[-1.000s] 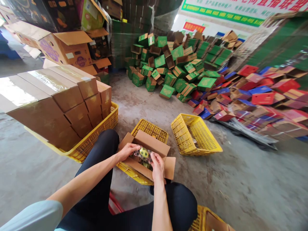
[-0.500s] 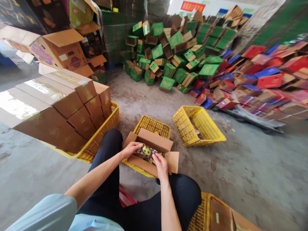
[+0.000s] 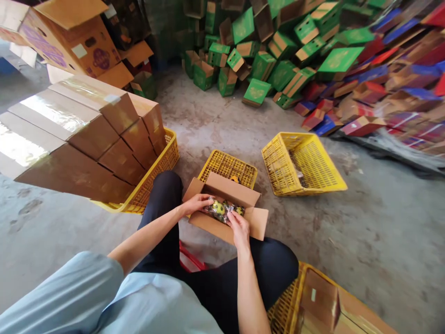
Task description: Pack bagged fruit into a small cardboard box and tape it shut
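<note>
An open cardboard box (image 3: 217,231) with its flaps spread rests on an upturned yellow crate (image 3: 227,163) between my knees. In its mouth lies a clear plastic packet (image 3: 219,208) holding yellow-green, dark-spotted items whose kind I cannot make out. My left hand (image 3: 197,203) pinches the packet's left end. At its right end, my right hand (image 3: 239,226) grips the plastic between thumb and fingers. More of the same spotted items show by the right hand. The bottom of the box is hidden.
Taped cartons (image 3: 104,125) are stacked in a yellow crate on my left. A tilted yellow crate (image 3: 302,162) stands ahead to the right. Another crate with a carton (image 3: 318,297) sits by my right knee. Piles of green boxes (image 3: 257,92) and red-blue boxes (image 3: 365,125) lie beyond.
The camera view has tipped downward and turned slightly left, so everything has shifted in the picture. Both hands remain on the packet, which now sits a little flatter in the box.
</note>
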Demonstrator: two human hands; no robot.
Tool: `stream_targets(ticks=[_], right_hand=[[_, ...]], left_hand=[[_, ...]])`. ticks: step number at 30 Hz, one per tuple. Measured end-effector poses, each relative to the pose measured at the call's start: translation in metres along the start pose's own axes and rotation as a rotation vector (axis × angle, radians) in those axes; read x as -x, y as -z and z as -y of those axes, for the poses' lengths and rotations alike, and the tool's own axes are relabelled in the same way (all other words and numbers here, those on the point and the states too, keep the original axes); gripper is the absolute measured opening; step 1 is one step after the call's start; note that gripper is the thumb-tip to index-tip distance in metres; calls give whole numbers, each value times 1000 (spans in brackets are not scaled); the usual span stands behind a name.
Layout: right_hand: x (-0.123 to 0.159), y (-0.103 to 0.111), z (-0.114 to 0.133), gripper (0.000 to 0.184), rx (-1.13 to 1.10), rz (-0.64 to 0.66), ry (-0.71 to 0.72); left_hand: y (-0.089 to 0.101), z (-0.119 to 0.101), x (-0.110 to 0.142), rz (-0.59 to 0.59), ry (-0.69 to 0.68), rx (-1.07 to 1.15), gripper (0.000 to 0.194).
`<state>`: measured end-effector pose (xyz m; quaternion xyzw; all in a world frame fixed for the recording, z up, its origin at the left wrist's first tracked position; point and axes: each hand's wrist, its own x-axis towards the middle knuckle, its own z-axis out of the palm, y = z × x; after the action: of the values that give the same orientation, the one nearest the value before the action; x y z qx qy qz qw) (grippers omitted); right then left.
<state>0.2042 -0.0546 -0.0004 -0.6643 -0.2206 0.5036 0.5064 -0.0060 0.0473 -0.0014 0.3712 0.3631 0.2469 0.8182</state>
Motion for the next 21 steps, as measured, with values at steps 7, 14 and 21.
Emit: stream_targets(ticks=[7,14,21], right_hand=[[-27,-2,46,49,150,239,-12],[-65,-13,58,47,184,424,-29],[-65,1,54,47,197,464,98]], left_hand=[[-3,-13,-8,-95,-111,3,50],[3,-26,-9,-222,-176,-23,42],[-17,-16,-9,-315,-131,30,54]])
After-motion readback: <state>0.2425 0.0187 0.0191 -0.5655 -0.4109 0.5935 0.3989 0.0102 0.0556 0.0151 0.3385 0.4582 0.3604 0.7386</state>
